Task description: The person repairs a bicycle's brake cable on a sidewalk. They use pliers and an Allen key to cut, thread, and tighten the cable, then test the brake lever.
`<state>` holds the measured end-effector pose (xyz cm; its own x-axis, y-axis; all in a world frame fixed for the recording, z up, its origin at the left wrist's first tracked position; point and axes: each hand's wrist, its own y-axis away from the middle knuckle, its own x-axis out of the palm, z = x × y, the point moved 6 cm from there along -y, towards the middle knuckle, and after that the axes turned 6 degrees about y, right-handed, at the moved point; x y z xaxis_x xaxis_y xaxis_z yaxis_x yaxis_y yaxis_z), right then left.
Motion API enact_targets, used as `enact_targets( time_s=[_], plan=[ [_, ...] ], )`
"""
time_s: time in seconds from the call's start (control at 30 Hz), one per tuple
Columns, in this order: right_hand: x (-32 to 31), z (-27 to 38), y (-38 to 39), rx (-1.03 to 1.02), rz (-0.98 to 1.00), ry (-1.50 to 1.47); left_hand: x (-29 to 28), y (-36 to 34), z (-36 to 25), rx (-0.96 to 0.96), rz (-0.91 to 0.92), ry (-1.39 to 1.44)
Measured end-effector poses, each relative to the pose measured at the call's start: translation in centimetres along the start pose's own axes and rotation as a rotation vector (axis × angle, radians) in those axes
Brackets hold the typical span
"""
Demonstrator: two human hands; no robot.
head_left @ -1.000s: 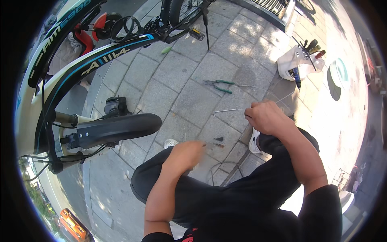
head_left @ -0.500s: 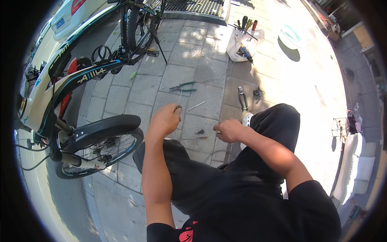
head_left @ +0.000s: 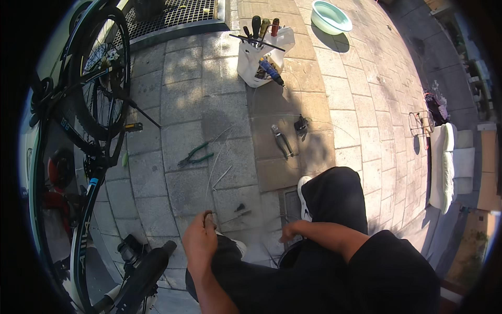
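My left hand (head_left: pixel 200 238) is closed, thumb and fingers pinched together, on a thin metal cable (head_left: pixel 211 174) that rises from it over the paving. Lower right of it, my right hand (head_left: pixel 294 230) is held low by my knee, its fingers curled. What it holds, if anything, is hidden; a dark loop of cable lies close by. Ahead of my hands lie green-handled pliers (head_left: pixel 196 158), a short silver rod (head_left: pixel 223 178) and a small black piece (head_left: pixel 240 207). Farther right are dark-handled pliers (head_left: pixel 283 143) beside a black clamp-like part (head_left: pixel 301 125).
A bicycle (head_left: pixel 93 183) stands along the left side, its kickstand reaching onto the paving. Ahead, a white cut-open container (head_left: pixel 252 65) holds screwdrivers and a blue tool (head_left: pixel 271 71). Beyond are a pale green basin (head_left: pixel 332 20) and a metal grating (head_left: pixel 167 22). A white cushioned seat (head_left: pixel 442 167) is far right.
The view has swung, so the bicycle shows farther left and the tool container nearer. Both hands appear lower in the picture, my left one still pinching the cable.
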<state>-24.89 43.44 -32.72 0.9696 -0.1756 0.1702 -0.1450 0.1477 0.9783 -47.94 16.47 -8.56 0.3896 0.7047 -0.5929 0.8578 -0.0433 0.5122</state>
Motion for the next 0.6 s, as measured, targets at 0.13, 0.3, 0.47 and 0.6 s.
enact_targets(
  time_s=[0.13,0.3,0.47,0.6],
  plan=[
    [1.5,-2.5,3.7,0.069,-0.266,0.031,3.2,-1.9,1.4,-0.100,-0.021,0.130],
    [6.9,-5.2,4.5,0.203,-0.216,-0.167,7.3,0.0,2.5,-0.132,-0.127,0.442],
    [10.0,-0.5,8.6,0.089,-0.442,-0.176,11.8,3.8,4.1,-0.195,-0.072,0.560],
    [12.9,2.3,12.4,0.009,-0.464,-0.390,11.9,4.5,3.6,-0.167,-0.130,0.594]
  ],
)
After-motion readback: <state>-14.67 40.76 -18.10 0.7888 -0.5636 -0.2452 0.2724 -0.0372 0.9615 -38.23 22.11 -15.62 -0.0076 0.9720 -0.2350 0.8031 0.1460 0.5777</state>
